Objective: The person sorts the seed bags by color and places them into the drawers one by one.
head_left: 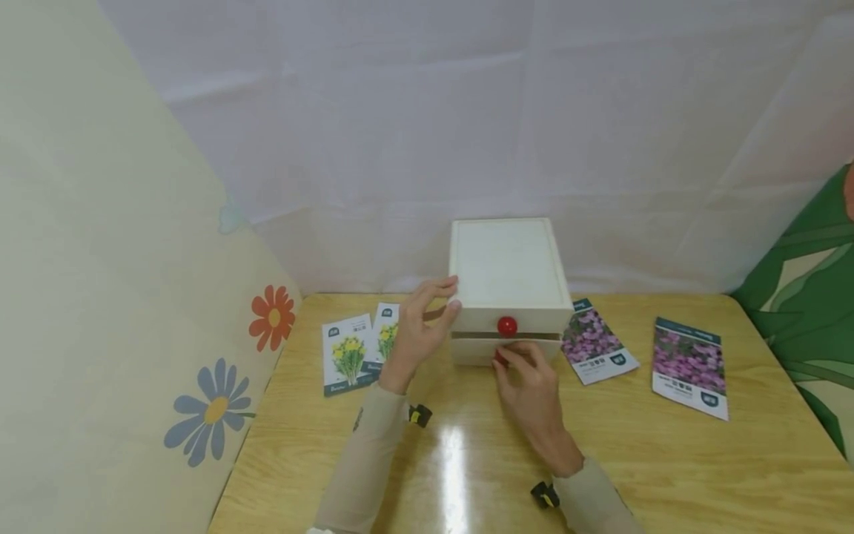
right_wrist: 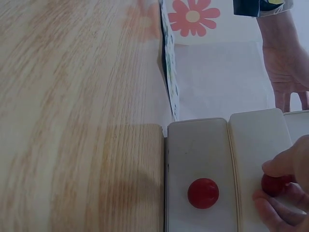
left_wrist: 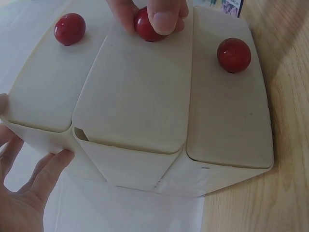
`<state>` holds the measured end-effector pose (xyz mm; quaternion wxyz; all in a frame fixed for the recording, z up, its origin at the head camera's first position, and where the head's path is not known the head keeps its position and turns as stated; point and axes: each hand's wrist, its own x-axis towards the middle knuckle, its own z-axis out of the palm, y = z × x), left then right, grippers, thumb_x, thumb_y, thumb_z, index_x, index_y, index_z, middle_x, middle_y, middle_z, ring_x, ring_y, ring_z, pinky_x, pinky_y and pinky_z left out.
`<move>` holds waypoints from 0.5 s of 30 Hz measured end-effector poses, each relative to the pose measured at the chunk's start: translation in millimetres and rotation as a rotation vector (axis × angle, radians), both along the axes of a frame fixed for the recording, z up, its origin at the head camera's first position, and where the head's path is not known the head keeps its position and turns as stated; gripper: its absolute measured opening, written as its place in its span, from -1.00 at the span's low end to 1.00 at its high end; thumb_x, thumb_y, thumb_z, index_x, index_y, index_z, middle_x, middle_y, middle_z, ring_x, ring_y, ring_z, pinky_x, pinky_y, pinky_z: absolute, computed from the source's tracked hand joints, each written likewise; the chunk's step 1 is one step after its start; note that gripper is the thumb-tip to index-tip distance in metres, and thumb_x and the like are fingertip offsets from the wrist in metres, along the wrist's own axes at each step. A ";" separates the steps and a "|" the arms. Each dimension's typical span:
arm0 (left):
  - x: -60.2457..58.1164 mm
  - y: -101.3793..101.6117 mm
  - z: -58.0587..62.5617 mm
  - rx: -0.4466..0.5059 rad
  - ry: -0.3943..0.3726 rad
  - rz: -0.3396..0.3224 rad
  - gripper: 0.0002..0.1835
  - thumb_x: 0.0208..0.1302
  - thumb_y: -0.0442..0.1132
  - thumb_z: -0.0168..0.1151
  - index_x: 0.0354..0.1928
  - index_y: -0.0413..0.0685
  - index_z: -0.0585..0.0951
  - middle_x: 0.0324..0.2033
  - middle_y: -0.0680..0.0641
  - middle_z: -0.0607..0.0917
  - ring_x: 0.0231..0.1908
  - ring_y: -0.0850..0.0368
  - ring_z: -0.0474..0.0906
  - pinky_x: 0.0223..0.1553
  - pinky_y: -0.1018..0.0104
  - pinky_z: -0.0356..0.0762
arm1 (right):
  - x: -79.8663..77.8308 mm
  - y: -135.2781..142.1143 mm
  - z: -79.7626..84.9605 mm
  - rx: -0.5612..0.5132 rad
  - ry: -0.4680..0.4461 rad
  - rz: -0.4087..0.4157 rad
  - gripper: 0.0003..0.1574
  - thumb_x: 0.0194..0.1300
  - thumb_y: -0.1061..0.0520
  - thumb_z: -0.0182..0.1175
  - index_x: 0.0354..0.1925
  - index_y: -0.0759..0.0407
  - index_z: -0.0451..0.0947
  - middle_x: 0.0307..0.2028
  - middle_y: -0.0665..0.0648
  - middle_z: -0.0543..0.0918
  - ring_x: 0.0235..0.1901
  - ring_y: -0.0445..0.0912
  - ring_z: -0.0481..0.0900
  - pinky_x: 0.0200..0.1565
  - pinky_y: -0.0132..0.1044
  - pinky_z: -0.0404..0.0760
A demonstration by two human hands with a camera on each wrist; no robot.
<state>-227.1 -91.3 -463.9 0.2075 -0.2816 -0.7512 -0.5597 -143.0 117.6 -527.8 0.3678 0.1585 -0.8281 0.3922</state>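
A small white cabinet (head_left: 508, 261) stands on the table, with three drawers that each bear a round red knob. My right hand (head_left: 534, 397) pinches the middle knob (left_wrist: 146, 25) between thumb and fingers. That middle drawer (left_wrist: 135, 87) juts slightly out, and a narrow gap shows along its edge. Against the cabinet's left side, near the top front corner, my left hand (head_left: 420, 334) rests its fingertips. The top knob (left_wrist: 70, 29) and the bottom knob (right_wrist: 203, 193) are untouched, and the bottom drawer (left_wrist: 229, 106) looks closed.
Two yellow-flower packets, one nearer (head_left: 348, 354) and one partly hidden (head_left: 385, 330), lie left of the cabinet. On its right are two purple-flower packets, one close (head_left: 594, 345) and one farther off (head_left: 689, 367). A white cloth (head_left: 414, 148) hangs behind the table (head_left: 480, 460).
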 end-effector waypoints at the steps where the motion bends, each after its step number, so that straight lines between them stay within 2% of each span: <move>1: 0.0 -0.2 -0.3 0.001 -0.003 0.000 -0.77 0.48 -0.31 0.35 0.10 -0.19 0.70 0.30 -0.12 0.70 0.27 -0.07 0.68 -0.08 0.16 0.85 | 0.2 -0.2 -0.1 -0.003 0.000 0.002 -0.58 0.01 0.47 0.60 -0.11 0.32 0.79 -0.07 0.22 0.72 -0.14 0.03 0.75 0.03 -0.54 0.71; 5: -0.2 -0.6 -0.8 0.003 -0.005 -0.002 -0.76 0.49 -0.28 0.34 0.10 -0.19 0.70 0.30 -0.13 0.70 0.26 -0.08 0.68 -0.09 0.08 0.86 | 0.7 -0.3 -0.7 -0.003 0.002 0.004 -0.59 0.01 0.47 0.60 -0.12 0.33 0.79 -0.08 0.22 0.71 -0.17 0.02 0.76 -0.01 -0.50 0.74; 9: 0.3 -0.7 0.6 0.002 -0.005 -0.003 -0.74 0.52 -0.21 0.33 0.10 -0.20 0.70 0.30 -0.14 0.70 0.27 -0.09 0.68 -0.07 0.20 0.84 | 1.0 0.2 -0.7 0.009 -0.003 0.001 -0.63 0.04 0.45 0.60 -0.13 0.34 0.79 -0.10 0.23 0.70 -0.17 0.02 0.75 -0.03 -0.45 0.76; 15: 0.0 -1.1 0.3 0.002 -0.016 -0.005 -0.74 0.51 -0.20 0.34 0.11 -0.18 0.69 0.31 -0.12 0.69 0.28 -0.08 0.67 -0.05 0.27 0.83 | 1.6 0.1 -1.8 -0.025 -0.016 0.022 -0.65 0.04 0.47 0.57 -0.14 0.36 0.79 -0.11 0.25 0.70 -0.19 0.08 0.75 0.06 -0.64 0.64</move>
